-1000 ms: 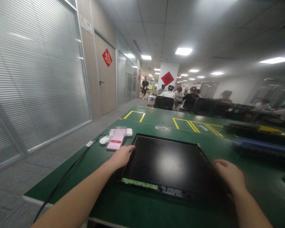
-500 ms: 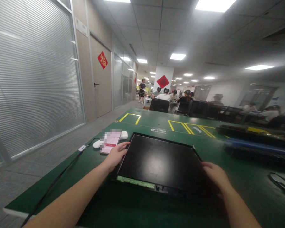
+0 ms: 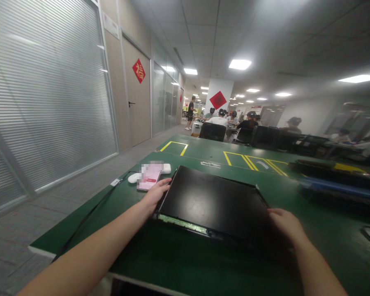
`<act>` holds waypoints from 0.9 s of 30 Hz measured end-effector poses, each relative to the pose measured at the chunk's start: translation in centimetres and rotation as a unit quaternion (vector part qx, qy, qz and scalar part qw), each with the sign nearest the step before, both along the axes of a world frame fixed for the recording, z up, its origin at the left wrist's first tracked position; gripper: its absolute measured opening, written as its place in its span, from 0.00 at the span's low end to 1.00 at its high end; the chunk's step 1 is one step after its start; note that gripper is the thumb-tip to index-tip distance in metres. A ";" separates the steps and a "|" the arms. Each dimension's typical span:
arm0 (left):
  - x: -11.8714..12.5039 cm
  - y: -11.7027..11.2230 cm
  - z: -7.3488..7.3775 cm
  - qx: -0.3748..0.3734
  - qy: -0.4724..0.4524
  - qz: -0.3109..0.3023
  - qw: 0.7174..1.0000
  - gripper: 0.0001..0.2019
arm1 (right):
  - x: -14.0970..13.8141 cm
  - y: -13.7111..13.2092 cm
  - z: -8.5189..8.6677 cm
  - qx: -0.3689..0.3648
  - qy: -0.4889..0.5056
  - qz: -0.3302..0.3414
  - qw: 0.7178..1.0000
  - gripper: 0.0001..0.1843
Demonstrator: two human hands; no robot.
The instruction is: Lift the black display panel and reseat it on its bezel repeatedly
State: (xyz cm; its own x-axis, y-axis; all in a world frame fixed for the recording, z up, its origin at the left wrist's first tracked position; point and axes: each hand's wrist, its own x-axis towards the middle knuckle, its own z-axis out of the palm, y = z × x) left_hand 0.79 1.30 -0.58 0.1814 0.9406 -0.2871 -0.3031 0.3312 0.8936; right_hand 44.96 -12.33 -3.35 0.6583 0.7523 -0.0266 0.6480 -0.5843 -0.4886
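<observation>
A black flat display panel [image 3: 212, 201] with a green circuit strip [image 3: 181, 224] along its near edge is held between my two hands, low over the green table [image 3: 160, 263]. My left hand [image 3: 156, 193] is closed on the panel's left edge, with the fingertips showing at the rim. At the right edge, my right hand [image 3: 285, 222] grips it with the thumb on top and the other fingers hidden beneath. Whether the panel touches the table, I cannot tell. Just beyond my left hand lies a phone [image 3: 151, 176] with a pinkish screen.
White devices [image 3: 134, 179] lie by the phone, and a black cable [image 3: 92, 213] runs along the table's left side. Yellow tape outlines [image 3: 249, 162] mark the far side. Dark and blue parts [image 3: 342, 189] are stacked at right. Behind are chairs [image 3: 212, 131] and seated people.
The whole view has shifted slightly, so the scene sits farther right and a little higher. Both hands keep their grip on the panel. The standing person in the background has turned.
</observation>
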 end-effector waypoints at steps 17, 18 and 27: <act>-0.3 -0.8 0.7 -0.005 -0.026 -0.046 0.999 0.26 | 0.1 0.1 0.0 0.003 -0.003 0.002 1.000 0.19; -0.3 -0.9 0.7 -0.005 -0.024 -0.057 0.998 0.24 | 0.1 0.1 0.0 0.003 -0.006 0.003 1.000 0.19; -0.3 -1.7 1.9 0.005 0.034 -0.084 0.996 0.19 | 0.0 0.1 0.0 0.004 -0.004 0.012 1.000 0.19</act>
